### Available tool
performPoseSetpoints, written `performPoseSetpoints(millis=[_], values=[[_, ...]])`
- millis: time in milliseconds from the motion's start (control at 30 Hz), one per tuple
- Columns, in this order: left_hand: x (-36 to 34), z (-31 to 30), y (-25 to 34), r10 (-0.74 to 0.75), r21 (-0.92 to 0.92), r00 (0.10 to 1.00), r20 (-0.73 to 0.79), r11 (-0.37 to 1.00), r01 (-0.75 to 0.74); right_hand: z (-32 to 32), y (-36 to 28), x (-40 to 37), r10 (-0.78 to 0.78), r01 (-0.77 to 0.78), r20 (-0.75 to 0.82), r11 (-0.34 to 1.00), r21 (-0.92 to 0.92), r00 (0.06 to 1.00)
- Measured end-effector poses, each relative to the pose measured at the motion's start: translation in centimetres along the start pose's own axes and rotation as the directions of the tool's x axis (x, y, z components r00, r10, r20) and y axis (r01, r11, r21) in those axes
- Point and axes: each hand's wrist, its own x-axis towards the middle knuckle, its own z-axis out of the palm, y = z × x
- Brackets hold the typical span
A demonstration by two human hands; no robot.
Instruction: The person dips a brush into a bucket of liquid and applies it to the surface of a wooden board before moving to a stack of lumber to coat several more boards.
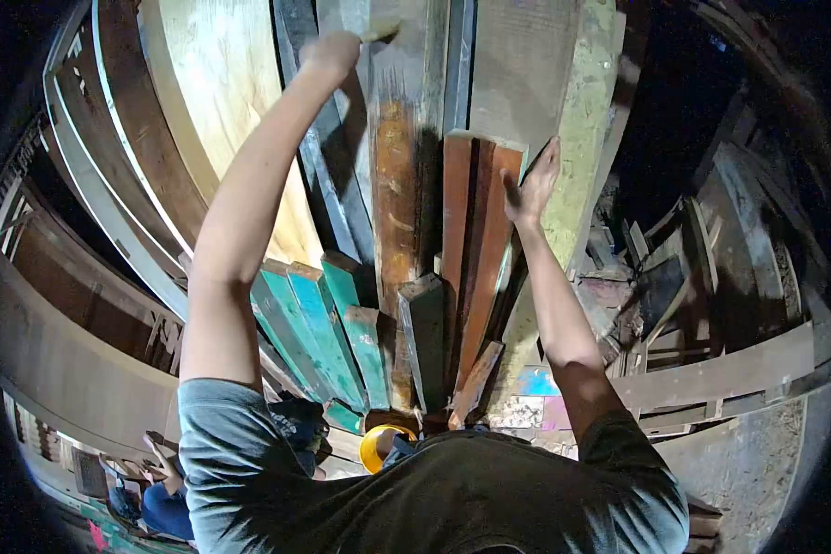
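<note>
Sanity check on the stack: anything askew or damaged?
Yes. The short reddish board at the foot of the leaning stack tilts across its neighbours, and the tall brown plank is blotched and worn. Scrap timber lies jumbled on the right.

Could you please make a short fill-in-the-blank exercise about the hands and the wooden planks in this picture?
1. In the picture, the left hand reaches ___ than the right hand.
2. The reddish-brown planks are touched at their top edge by the ___ hand.
3. The short teal planks lean beside the ___ arm.
4. The round container below the planks is ___.

Missing words: higher; right; left; yellow.
</note>
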Motion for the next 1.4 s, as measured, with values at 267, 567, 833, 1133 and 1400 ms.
performPoseSetpoints(millis=[267, 567, 833, 1133, 1400], values=[[-15.7, 10.7, 4.1, 0.045, 0.074, 0.977, 0.207, 0.995, -0.062, 0.1, 0.8, -0.2, -0.061, 0.062, -0.027, 0.996, 0.068, 0.998], [-15.3, 7.9, 1.2, 0.117, 0.058, 0.907, 0.404, 0.986, -0.153, 0.1, 0.8, 0.0, -0.117, 0.121, -0.087, 0.992, 0.044, 0.989], [-3.1, 1.4, -0.2, 0.129, 0.228, 0.934, 0.333, 0.950, -0.213, -0.1, 0.6, -0.3, -0.079, 0.081, -0.035, 0.994, 0.073, 0.996], [3.2, -4.8, -0.4, 0.063, 0.322, 0.995, 0.075, 0.943, -0.084, -0.2, 0.5, -0.2, -0.065, 0.066, -0.020, 0.994, 0.090, 0.998], [1.6, -3.3, -2.9, 0.084, 0.246, 0.966, -0.244, 0.969, -0.022, 0.2, 0.9, -0.3, -0.112, 0.118, -0.058, 0.988, 0.099, 0.992]])
